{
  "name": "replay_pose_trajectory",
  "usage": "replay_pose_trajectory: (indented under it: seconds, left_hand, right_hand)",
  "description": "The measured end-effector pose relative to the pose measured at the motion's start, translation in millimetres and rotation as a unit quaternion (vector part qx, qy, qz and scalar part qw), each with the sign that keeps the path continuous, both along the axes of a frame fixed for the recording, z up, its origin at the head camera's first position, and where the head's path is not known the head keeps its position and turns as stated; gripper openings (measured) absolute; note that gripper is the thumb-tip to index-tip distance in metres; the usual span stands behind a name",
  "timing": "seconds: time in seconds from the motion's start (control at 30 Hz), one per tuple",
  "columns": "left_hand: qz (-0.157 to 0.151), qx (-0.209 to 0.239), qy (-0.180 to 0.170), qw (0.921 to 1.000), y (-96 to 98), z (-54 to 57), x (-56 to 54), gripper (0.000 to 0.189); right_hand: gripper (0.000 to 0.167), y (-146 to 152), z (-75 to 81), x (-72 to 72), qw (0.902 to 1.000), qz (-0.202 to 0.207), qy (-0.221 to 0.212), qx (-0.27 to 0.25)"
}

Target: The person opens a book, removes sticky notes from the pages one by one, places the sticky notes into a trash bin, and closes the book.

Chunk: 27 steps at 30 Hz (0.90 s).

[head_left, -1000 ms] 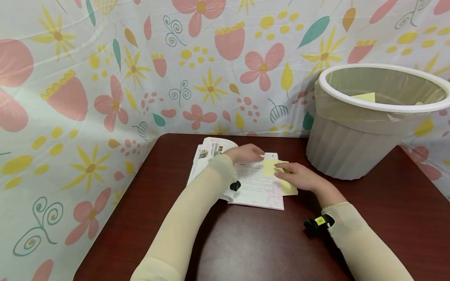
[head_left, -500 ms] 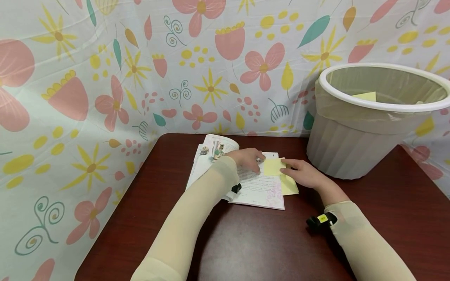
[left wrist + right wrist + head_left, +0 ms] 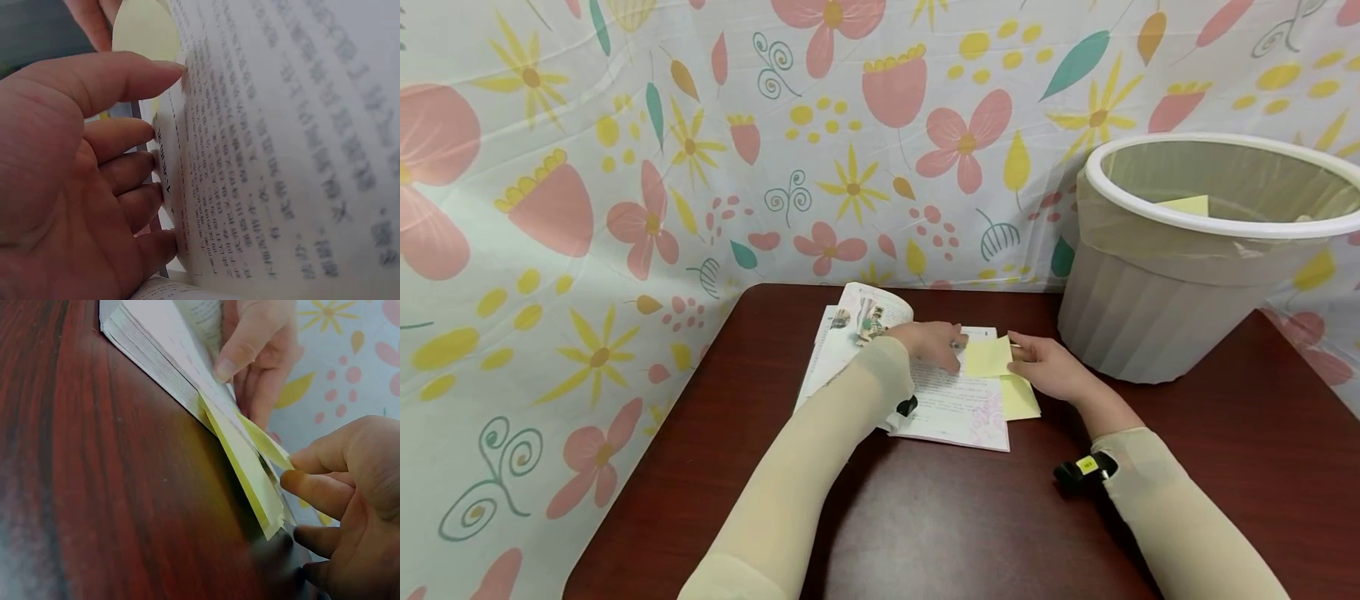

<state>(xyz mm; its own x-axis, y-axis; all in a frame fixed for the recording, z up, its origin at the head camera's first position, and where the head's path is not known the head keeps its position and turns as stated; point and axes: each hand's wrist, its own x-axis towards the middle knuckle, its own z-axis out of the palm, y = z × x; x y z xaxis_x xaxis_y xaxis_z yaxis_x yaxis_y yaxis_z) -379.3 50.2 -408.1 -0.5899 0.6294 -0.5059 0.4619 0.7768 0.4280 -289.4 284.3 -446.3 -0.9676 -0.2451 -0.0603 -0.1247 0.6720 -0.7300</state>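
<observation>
An open printed book [image 3: 955, 410] lies on the table. A yellow sticky note [image 3: 988, 357] is on its right page, the side edge raised off the paper. My right hand [image 3: 1051, 367] pinches that edge between thumb and index finger, also seen in the right wrist view, where the note [image 3: 267, 442] sticks out from the page edge. Beneath it, another yellow sticky note [image 3: 1019, 398] juts past the book's right side. My left hand [image 3: 931, 343] rests on the right page, and in the left wrist view its thumb and fingertips touch the paper [image 3: 250, 162].
A grey wastebasket [image 3: 1150, 308] with a white rim and plastic liner stands at the back right, with a yellow paper [image 3: 1187, 205] inside. Behind the dark wooden table [image 3: 917, 525] hangs a floral curtain [image 3: 685, 208].
My right hand's fingers have gone from lying over the upper note to pinching its right edge, which is now lifted. My left hand has shifted slightly toward me, its fingers spreading on the page.
</observation>
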Motion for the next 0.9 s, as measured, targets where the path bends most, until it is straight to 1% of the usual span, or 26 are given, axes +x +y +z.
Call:
replay_pose_trajectory:
  seconds: [0.17,0.27,0.4,0.5,0.6,0.73,0.9]
  left_hand:
    - [0.001,-0.006,-0.013,0.9999,1.8,-1.5,1.4,0.087]
    - [0.006,-0.004,-0.012,0.9999,3.3,-1.9,1.8,0.090]
    - [0.007,-0.014,-0.001,0.9999,5.4,-1.4,1.6,0.086]
    - [0.000,-0.027,0.008,0.9996,5.8,0.2,1.5,0.081]
    - [-0.003,-0.031,0.009,0.9995,5.4,2.6,2.9,0.081]
    - [-0.011,-0.050,0.007,0.9987,6.2,4.8,4.0,0.087]
    - [-0.017,-0.067,0.011,0.9976,7.1,3.0,2.9,0.098]
  right_hand:
    - [0.070,-0.2,-0.8,-6.3,0.9996,-0.011,-0.015,-0.021]
    - [0.069,0.7,-2.2,-9.0,0.9995,-0.010,-0.017,-0.026]
    - [0.066,1.0,-3.8,-10.8,0.9993,-0.007,-0.010,-0.034]
    - [0.061,0.6,-4.7,-11.6,0.9991,-0.005,-0.005,-0.043]
    - [0.056,-0.8,-4.7,-11.2,0.9989,-0.003,0.001,-0.047]
    - [0.050,-2.1,-5.5,-10.8,0.9988,-0.004,0.006,-0.048]
    - [0.048,-2.0,-8.7,-11.7,0.9988,-0.007,0.006,-0.047]
